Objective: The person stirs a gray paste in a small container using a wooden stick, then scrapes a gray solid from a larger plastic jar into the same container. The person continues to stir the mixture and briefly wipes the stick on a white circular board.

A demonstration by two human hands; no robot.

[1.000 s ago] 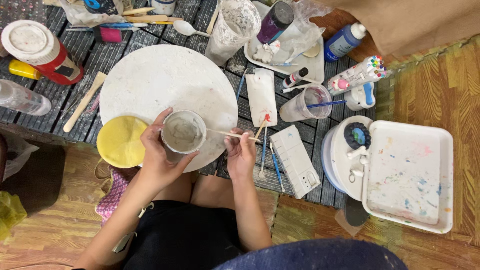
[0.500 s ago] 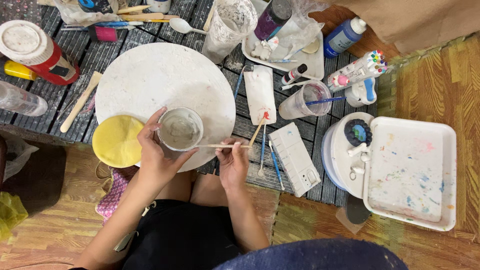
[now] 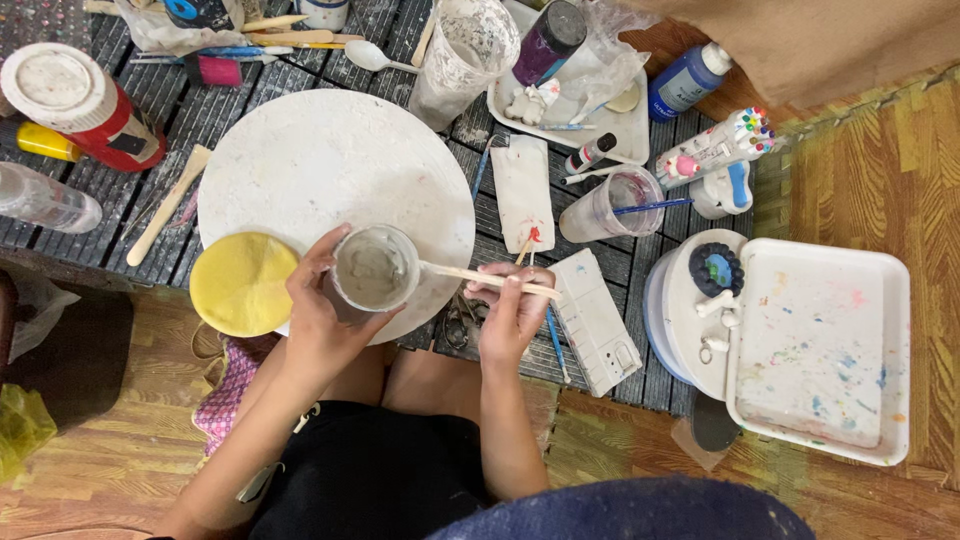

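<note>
Bench (image 3: 150, 150): a dark slatted surface, crowded; everything sits close, so the work needs to stay over the round board.
Round board (image 3: 330, 170): a white disc lying flat on the bench, bare in the middle. It looks like the safest place to hold the cup over, as drips would land there and not on the lap.
White tray (image 3: 820, 350): paint-speckled, well apart to the right, beside a round white lid (image 3: 690, 300).
Yellow disc (image 3: 243, 283): just left of the cup, overlapping the near edge of the board and partly under the left wrist.
Left hand (image 3: 318, 320): fingers wrapped shut around the cup from below and behind. A firm, level grip seems best while the stick works inside.
Right hand (image 3: 510, 310): fingers pinched together on the far end of the stick, palm down over the bench edge. A grip nearer the cup would likely give more control.
Cup (image 3: 373, 270): a clear cup with pale grey, thick-looking mix inside, held just above the near rim of the board.
Stick (image 3: 485, 280): thin and wooden, lying nearly level, one end in the cup, the other in the right hand. Slow strokes along the wall and bottom would probably keep the mix from slopping over.
</note>
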